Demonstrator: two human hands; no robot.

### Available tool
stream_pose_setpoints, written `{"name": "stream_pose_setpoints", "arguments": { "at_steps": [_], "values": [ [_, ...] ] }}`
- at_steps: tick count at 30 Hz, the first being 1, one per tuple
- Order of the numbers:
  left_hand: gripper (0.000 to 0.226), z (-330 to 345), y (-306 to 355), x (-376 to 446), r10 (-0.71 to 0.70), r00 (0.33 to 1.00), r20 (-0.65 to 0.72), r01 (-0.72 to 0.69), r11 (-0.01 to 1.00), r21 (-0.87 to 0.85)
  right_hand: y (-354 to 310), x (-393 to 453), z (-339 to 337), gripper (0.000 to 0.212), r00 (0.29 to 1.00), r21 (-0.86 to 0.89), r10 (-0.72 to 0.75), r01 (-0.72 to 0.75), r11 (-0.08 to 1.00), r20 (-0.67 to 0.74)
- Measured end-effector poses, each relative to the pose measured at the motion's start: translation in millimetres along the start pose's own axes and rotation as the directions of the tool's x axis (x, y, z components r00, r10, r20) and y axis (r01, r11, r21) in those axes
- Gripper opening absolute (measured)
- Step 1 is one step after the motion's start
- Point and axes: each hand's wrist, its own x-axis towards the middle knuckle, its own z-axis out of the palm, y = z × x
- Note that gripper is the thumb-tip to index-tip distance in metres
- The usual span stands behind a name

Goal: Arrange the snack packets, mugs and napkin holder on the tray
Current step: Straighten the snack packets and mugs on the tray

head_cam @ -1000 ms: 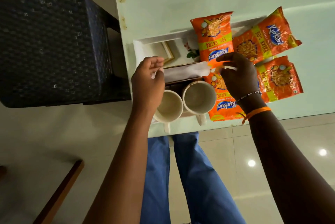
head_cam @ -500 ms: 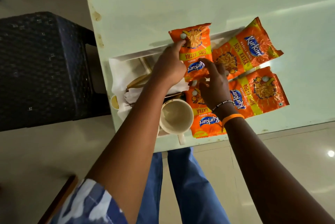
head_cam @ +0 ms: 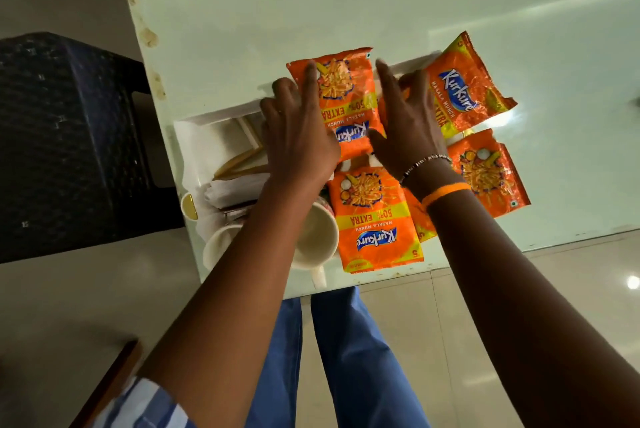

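A white tray (head_cam: 221, 114) lies on the pale green table. Several orange snack packets rest on it. My left hand (head_cam: 298, 126) and my right hand (head_cam: 405, 122) press with straight fingers on either side of the far left packet (head_cam: 346, 95). Another packet (head_cam: 464, 88) lies at the far right, one (head_cam: 488, 171) sits near right, and one (head_cam: 375, 219) lies in front. Two white mugs, one (head_cam: 315, 240) and the other (head_cam: 218, 244), stand at the tray's near left, partly under my left forearm. The napkin holder (head_cam: 235, 185) with white napkins sits left of my left wrist.
A dark woven stool (head_cam: 69, 136) stands left of the table. The table's near edge (head_cam: 485, 256) runs just past the packets. My blue trouser legs (head_cam: 329, 358) are below it, and a wooden chair edge (head_cam: 110, 382) shows at the lower left.
Both hands moved up from the napkin holder and the front packets to the far left packet and now flank it with flat fingers. The camera view shifted right.
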Motion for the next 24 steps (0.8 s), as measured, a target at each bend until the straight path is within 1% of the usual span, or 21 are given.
{"name": "stream_pose_setpoints", "arguments": {
  "at_steps": [1, 2, 3, 5, 6, 8, 14, 17, 21, 22, 24],
  "values": [
    [0.080, 1.7, 5.3, -4.7, 0.049, 0.998, -0.028, -0.048, 0.998, 0.035, 7.9, -5.0, -4.4, 0.066, 0.998, -0.058, -0.005, 0.001, 0.998, -0.066],
    [0.079, 4.6, 10.6, -9.3, 0.105, 0.994, -0.020, -0.104, 0.993, 0.062, 17.0, -9.6, -8.0, 0.057, 0.996, -0.118, -0.023, 0.012, 0.993, -0.087],
    [0.078, 8.0, 15.2, -12.8, 0.145, 0.989, 0.018, -0.146, 0.986, 0.082, 26.3, -13.3, -10.4, 0.050, 0.997, -0.169, -0.050, 0.039, 0.985, -0.061],
    [0.078, 15.0, 20.9, -16.4, 0.156, 0.979, 0.128, -0.169, 0.981, 0.098, 43.2, -17.6, -11.0, 0.044, 0.994, -0.238, -0.101, 0.106, 0.965, 0.032],
    [0.078, 18.5, 22.2, -16.9, 0.149, 0.974, 0.172, -0.168, 0.980, 0.102, 49.9, -17.9, -9.8, 0.044, 0.991, -0.257, -0.116, 0.129, 0.958, 0.063],
    [0.079, 23.8, 22.4, -16.7, 0.149, 0.968, 0.201, -0.173, 0.979, 0.105, 57.2, -15.9, -5.9, 0.044, 0.990, -0.282, -0.128, 0.140, 0.949, 0.062],
    [0.082, 29.8, 25.0, -11.5, 0.189, 0.969, 0.159, -0.206, 0.973, 0.100, 53.8, -4.7, 6.0, 0.049, 0.997, -0.282, -0.032, 0.011, 0.959, -0.070],
    [0.080, 32.0, 25.0, -10.2, 0.224, 0.963, 0.149, -0.240, 0.966, 0.100, 52.8, -5.2, 10.0, 0.050, 0.997, -0.297, -0.023, -0.001, 0.955, -0.079],
    [0.077, 28.9, 25.4, -11.5, 0.249, 0.953, 0.175, -0.270, 0.956, 0.111, 54.2, -10.9, 8.9, 0.052, 0.998, -0.281, 0.008, -0.026, 0.959, -0.063],
    [0.077, 28.2, 27.0, -14.3, 0.255, 0.953, 0.162, -0.273, 0.956, 0.103, 54.6, -14.8, 7.3, 0.053, 0.997, -0.262, 0.012, -0.031, 0.965, -0.071],
    [0.075, 29.4, 34.0, -27.6, 0.255, 0.963, 0.092, -0.259, 0.965, 0.033, 56.2, -29.1, 4.0, 0.052, 0.994, -0.212, 0.003, -0.027, 0.977, -0.113]
  ]
}}
